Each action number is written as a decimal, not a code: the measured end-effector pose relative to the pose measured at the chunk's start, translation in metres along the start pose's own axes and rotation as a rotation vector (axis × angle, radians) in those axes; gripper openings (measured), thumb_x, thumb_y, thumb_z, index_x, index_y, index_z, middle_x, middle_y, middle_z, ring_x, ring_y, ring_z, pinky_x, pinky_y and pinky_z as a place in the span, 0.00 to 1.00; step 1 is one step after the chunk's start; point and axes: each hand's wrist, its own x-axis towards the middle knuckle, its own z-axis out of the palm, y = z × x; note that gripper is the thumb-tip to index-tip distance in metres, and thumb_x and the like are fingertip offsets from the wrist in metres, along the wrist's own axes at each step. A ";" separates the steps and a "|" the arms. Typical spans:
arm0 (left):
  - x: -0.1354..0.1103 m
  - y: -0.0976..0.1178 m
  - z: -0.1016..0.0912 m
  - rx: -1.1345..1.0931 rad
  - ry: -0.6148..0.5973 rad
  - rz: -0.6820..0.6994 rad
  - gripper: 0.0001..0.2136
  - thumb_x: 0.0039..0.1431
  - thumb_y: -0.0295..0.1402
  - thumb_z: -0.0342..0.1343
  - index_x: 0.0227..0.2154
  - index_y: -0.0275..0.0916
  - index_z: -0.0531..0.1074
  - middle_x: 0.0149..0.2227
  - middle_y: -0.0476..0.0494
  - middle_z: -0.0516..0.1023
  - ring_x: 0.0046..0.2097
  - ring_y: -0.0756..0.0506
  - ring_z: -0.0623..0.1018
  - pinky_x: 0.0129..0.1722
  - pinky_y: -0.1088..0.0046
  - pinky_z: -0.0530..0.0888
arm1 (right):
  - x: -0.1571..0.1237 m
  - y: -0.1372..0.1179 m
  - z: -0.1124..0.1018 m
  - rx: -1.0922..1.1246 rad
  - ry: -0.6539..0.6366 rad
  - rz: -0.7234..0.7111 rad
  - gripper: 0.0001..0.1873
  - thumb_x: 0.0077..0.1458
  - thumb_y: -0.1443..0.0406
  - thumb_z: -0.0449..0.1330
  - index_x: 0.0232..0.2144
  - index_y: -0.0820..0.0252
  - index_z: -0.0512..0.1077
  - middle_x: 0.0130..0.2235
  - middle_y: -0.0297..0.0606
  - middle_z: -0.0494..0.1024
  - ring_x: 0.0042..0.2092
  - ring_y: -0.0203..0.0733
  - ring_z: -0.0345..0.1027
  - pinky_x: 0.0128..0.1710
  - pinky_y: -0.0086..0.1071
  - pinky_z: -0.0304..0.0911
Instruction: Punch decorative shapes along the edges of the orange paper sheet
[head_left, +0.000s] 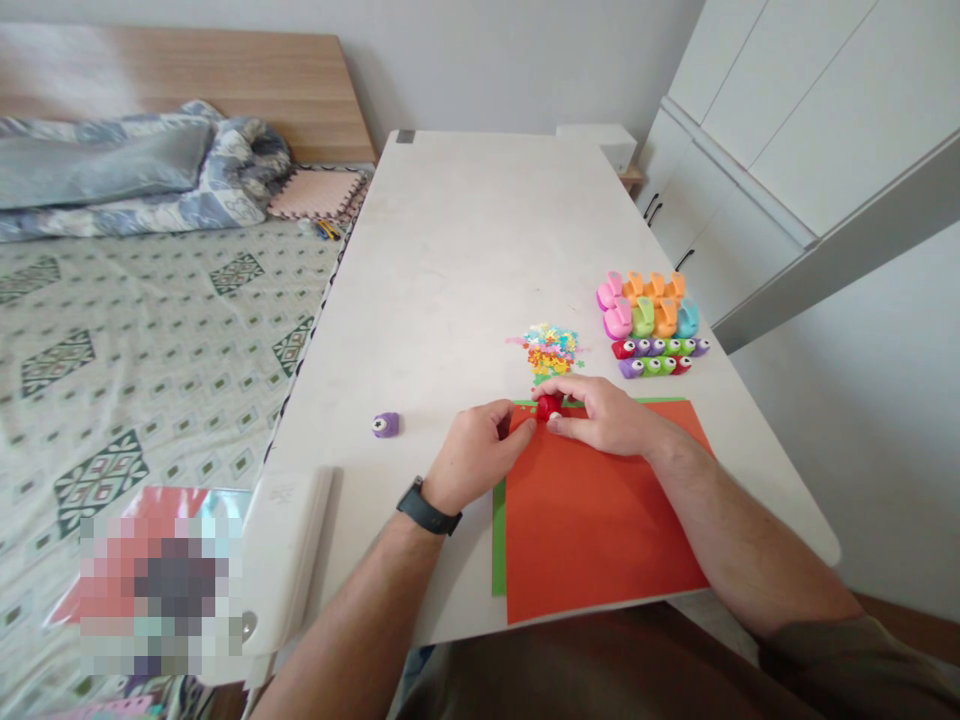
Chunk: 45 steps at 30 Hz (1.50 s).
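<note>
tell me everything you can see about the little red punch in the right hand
The red punch is small, with a shiny, plastic-looking body and a whitish part on its near side. It is at the far edge of the orange sheet, held by the right hand, which partly hides it. The left hand is close beside it; whether it touches the punch is unclear.

The surface (465,260) looks smooth and faintly shiny. On it, the orange paper (600,540) is dull, and the red punch (549,406) is shiny plastic. Left of the surface, the headboard (300,90) looks like smooth wood and the quilt (251,150) is wrinkly cloth.
</note>
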 end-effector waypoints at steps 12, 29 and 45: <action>0.000 0.002 -0.001 -0.018 0.008 -0.002 0.18 0.64 0.46 0.54 0.27 0.37 0.71 0.23 0.51 0.69 0.26 0.51 0.63 0.25 0.73 0.54 | 0.000 0.001 0.000 0.038 -0.005 0.010 0.15 0.58 0.64 0.64 0.48 0.56 0.76 0.45 0.38 0.81 0.49 0.46 0.73 0.52 0.40 0.66; -0.001 0.001 0.000 -0.015 -0.007 0.011 0.18 0.65 0.46 0.53 0.27 0.37 0.71 0.24 0.51 0.67 0.27 0.51 0.63 0.25 0.73 0.55 | 0.000 0.000 -0.002 0.042 0.009 0.018 0.15 0.58 0.65 0.63 0.48 0.57 0.76 0.47 0.38 0.81 0.47 0.44 0.73 0.51 0.38 0.65; -0.001 -0.003 0.001 -0.049 0.007 0.001 0.19 0.64 0.48 0.54 0.28 0.37 0.72 0.24 0.50 0.70 0.27 0.51 0.63 0.25 0.74 0.55 | 0.000 0.000 -0.001 0.055 -0.009 0.007 0.15 0.58 0.64 0.63 0.48 0.56 0.76 0.48 0.38 0.82 0.48 0.45 0.74 0.51 0.39 0.66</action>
